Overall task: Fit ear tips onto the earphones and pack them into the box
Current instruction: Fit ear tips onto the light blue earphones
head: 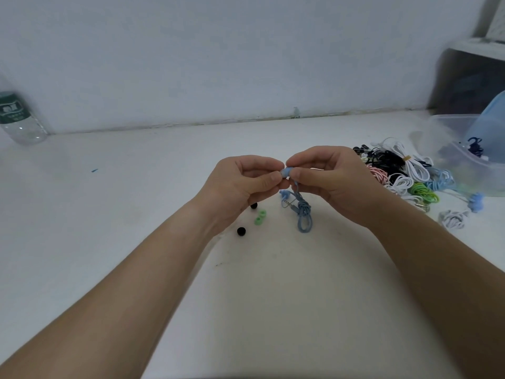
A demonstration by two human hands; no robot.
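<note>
The left hand (246, 184) and the right hand (333, 181) meet just above the white table (136, 214). Both pinch the small light blue earbud (285, 171) tight with thumb and fingertips. I cannot tell where the bud ends and its soft tip starts. It looks tiny and light. The tip is likely squishy and easy to drop, so holding the hard bud near its end seems best. The thin blue cord (304, 214) hangs down floppy to the table. Green rubber ear tips (260, 217) and a round black ear tip (241, 231) lie near. The clear plastic box (461, 124) sits well off to the right, past a heap of coloured earphones (396, 170).
</note>
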